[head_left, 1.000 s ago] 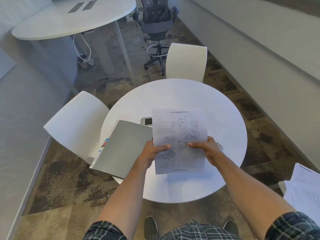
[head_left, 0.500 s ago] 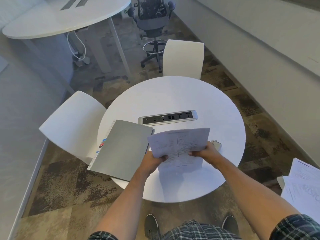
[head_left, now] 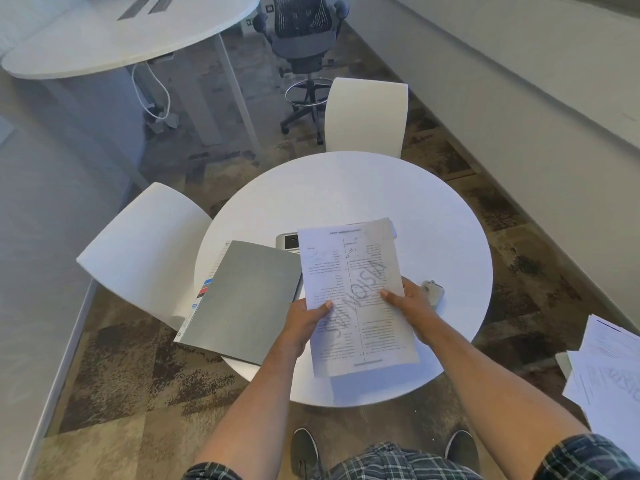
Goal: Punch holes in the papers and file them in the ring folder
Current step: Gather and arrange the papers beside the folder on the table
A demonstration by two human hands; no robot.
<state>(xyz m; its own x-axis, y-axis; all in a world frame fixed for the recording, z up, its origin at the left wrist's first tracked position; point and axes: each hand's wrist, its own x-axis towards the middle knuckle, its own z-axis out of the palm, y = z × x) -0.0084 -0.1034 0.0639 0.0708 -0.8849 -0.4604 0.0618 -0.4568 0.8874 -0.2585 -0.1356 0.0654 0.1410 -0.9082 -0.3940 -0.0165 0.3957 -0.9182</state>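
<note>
A stack of printed papers (head_left: 353, 271) is held up over the round white table (head_left: 381, 188), print facing me. My left hand (head_left: 304, 320) grips its left edge, thumb on the front. My right hand (head_left: 408, 303) grips the right edge the same way. A grey ring folder (head_left: 242, 299) lies closed on the table's left side, overhanging the near-left edge. A small silvery object, likely the hole punch (head_left: 433, 291), sits just past my right hand, partly hidden.
A power strip (head_left: 286, 241) set in the table is mostly hidden behind the papers. Two white chairs stand at the far side (head_left: 365, 116) and the left (head_left: 145, 251). More loose papers (head_left: 609, 368) lie at the right edge. A black office chair (head_left: 304, 32) stands beyond.
Half a second ago the papers were tipped down and flatter, showing the whole power strip. Now both hands have raised them upright again, covering most of the strip.
</note>
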